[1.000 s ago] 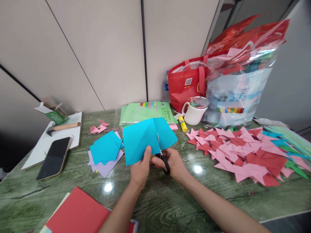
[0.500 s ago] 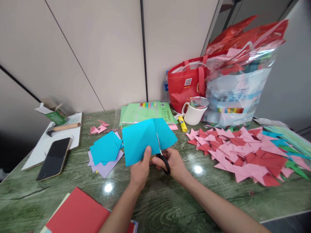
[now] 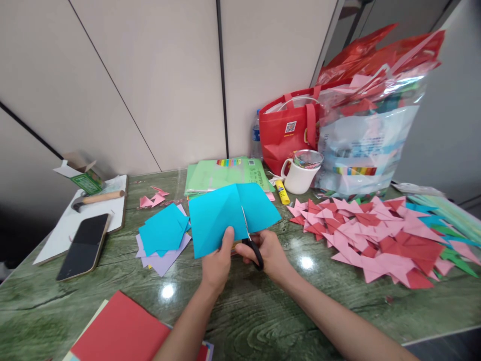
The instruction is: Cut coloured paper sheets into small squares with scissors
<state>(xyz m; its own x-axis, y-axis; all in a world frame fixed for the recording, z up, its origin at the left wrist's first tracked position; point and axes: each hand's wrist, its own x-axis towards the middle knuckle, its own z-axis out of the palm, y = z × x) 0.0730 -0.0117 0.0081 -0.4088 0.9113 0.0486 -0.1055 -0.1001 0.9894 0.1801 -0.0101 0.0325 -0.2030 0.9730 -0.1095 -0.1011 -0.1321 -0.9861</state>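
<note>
Matt blue paper sheet (image 3: 225, 213), metal-bladed black-handled scissors (image 3: 251, 243), glossy green marble-look table (image 3: 263, 311), shiny plastic bag (image 3: 370, 125).

Office-type craft corner: plain partition panels (image 3: 150, 75), green desk (image 3: 263, 311) w/ paper stacks (image 3: 225, 173).

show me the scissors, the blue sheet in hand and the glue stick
scissors (image 3: 246, 226), head view, on the metal blade
blue sheet (image 3: 214, 220), head view, on its left half
glue stick (image 3: 281, 192), head view, on the yellow body
</note>
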